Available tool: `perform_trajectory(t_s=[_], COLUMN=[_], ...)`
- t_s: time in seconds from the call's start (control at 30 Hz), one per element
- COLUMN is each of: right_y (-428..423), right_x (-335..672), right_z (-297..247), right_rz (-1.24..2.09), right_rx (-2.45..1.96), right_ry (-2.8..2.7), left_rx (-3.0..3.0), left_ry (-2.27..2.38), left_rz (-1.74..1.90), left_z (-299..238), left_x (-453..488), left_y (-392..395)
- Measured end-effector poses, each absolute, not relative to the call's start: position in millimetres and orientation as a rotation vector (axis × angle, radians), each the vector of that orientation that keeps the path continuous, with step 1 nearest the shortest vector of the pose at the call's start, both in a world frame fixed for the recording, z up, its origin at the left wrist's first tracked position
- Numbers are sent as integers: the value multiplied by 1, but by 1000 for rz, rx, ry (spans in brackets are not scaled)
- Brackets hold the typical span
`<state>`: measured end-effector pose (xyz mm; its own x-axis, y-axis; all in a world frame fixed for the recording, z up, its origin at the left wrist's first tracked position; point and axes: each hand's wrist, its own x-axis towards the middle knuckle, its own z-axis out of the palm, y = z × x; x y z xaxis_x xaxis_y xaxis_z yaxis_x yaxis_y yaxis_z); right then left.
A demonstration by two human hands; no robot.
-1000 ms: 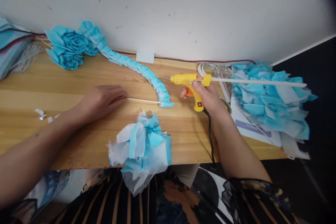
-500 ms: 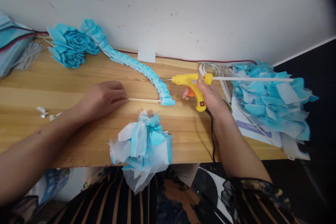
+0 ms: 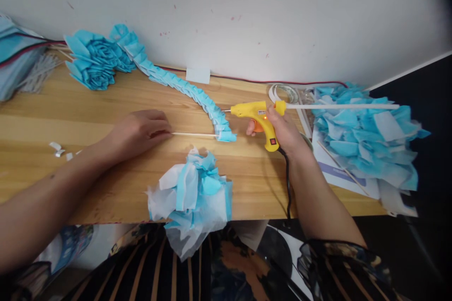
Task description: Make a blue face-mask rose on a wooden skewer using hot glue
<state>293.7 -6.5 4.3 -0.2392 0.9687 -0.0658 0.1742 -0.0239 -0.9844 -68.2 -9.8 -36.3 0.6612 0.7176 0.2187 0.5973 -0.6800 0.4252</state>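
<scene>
Left hand [image 3: 136, 132] palm down, fingertips pinched together, left forearm [image 3: 45, 202] bare and stretched in from the lower left, right hand [image 3: 284, 132] curled in a closed grip, forefinger hooked forward, right forearm [image 3: 318, 202] rising from below.

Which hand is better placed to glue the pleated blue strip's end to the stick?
Likely the right hand: it grips the yellow glue gun, nozzle aimed near the pleated blue paper strip. The left hand pins the wooden stick.
</scene>
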Motion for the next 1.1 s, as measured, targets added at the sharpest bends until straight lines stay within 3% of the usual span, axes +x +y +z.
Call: perform_trajectory(t_s=[1.1], right_y=[-10], right_x=[301], right_z=[5], right_rz=[1199], right_rx=[-1391], right_ry=[-1789], left_rx=[2583], left_ry=[1041], left_rz=[491], left_z=[-35], left_x=[-68], left_y=[-10])
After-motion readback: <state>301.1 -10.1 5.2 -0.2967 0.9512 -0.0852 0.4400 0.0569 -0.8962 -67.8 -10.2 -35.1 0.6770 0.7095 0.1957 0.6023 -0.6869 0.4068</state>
